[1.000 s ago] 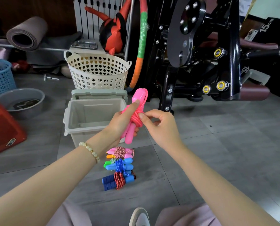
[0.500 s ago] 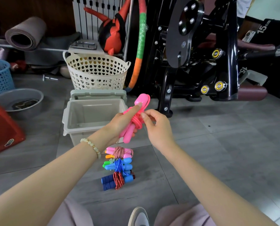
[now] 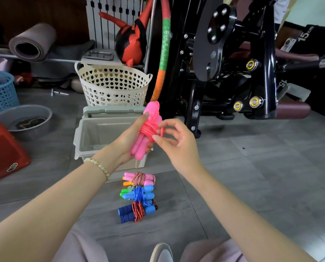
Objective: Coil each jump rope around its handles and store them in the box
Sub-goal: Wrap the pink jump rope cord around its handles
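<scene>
Left hand (image 3: 128, 141) grips pink jump rope (image 3: 150, 127) (cord coiled round handles); right hand (image 3: 178, 146) pinches its end.

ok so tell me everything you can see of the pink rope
The pink rope looks like glossy plastic: two rounded handles side by side, near upright, with its thin cord coiled round their middle. The left hand grips the handles, thumb lying up along them. The right hand pinches the loose cord end beside the coil. It is held in the air near the open box.
</scene>
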